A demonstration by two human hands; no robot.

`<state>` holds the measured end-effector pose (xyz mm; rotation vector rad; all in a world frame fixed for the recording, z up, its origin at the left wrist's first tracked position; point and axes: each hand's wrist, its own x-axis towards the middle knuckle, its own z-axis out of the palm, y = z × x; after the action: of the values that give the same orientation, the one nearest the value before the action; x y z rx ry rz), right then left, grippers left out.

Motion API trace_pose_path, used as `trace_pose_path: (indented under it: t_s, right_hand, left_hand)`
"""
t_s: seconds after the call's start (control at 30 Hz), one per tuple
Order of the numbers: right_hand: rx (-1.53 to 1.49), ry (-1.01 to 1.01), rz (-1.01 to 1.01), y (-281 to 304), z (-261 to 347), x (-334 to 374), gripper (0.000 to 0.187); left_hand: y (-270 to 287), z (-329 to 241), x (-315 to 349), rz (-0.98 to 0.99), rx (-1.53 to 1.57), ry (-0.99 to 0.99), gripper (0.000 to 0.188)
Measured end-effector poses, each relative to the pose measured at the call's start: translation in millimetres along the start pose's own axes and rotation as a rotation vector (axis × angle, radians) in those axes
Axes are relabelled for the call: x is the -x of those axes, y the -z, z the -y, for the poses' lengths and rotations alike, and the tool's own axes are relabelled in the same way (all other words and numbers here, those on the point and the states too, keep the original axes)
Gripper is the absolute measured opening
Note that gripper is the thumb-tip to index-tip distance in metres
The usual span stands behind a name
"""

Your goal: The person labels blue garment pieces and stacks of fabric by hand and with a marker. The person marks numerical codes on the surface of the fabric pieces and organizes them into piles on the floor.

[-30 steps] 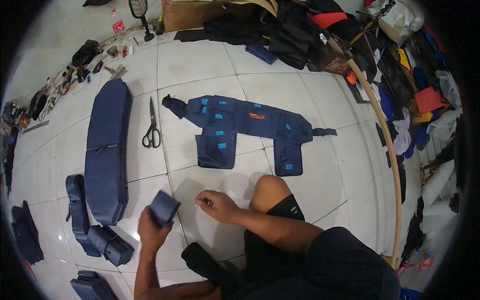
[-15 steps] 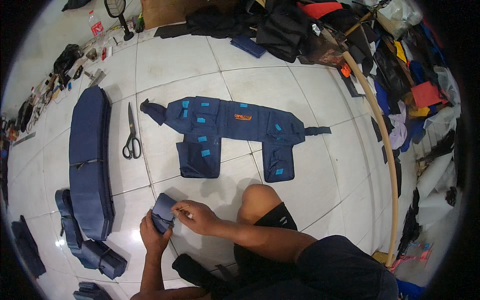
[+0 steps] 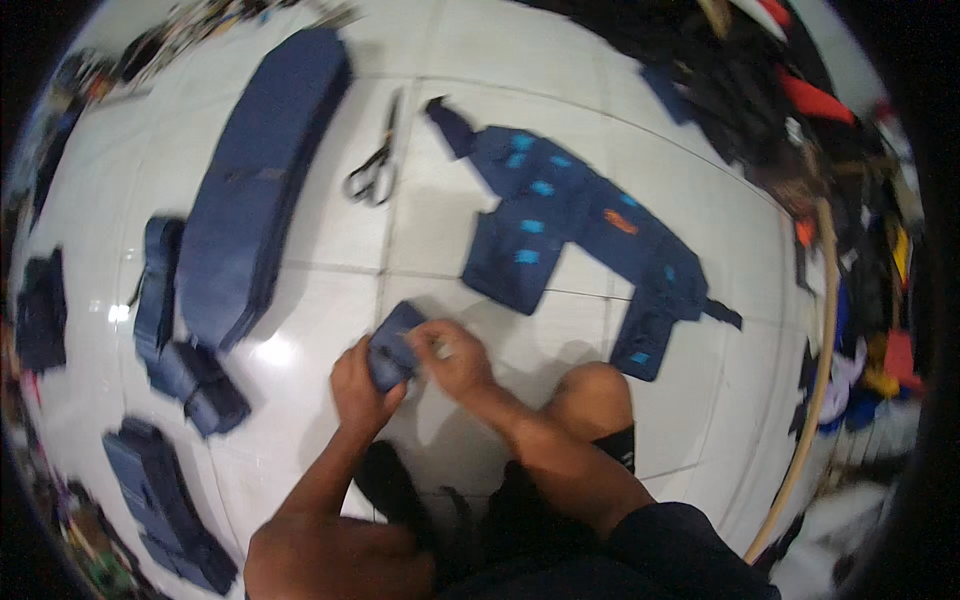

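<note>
My left hand (image 3: 362,388) is closed around a small stack of navy fabric pieces (image 3: 392,340), tied with a dark strip and held just over the floor. At the stack's right edge, my right hand (image 3: 452,362) pinches a thin light-coloured stick, blurred by motion. Beyond my hands a navy fabric piece shaped like a belt with hanging pockets (image 3: 590,207) lies flat, dotted with light-blue tabs and an orange print. Black-handled scissors (image 3: 372,180) rest to its left. Further left lies a tall stack of long navy panels (image 3: 262,190) tied with a strip.
More tied navy bundles lie at the left: a strap bundle (image 3: 205,388), a long one (image 3: 165,500) and a dark one (image 3: 42,312). Along the right side a long wooden pole (image 3: 815,380) curves past heaped fabric scraps (image 3: 885,370). Dark cloth (image 3: 690,110) piles up at the far right.
The view has swung left and down, so the scene appears turned and shifted. Both hands keep hold, with the right hand still at the small stack's edge.
</note>
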<state>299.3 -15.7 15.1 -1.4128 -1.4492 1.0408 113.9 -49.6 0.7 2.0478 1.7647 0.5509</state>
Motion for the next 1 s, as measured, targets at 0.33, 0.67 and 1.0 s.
trace_pose_path:
  t_s: [0.33,0.67,1.0]
  right_hand:
    - [0.113,0.203,0.035,2,4,1,0.017]
    - [0.226,0.324,0.092,-5,3,1,0.018]
    - [0.246,0.32,0.107,-6,0,0,0.016]
  left_hand:
    - [-1,0,4,-0.016,0.038,0.057,0.09]
    - [2,-2,1,0.066,0.046,0.152,0.09]
    - [8,-5,0,0.1,0.074,0.15,0.09]
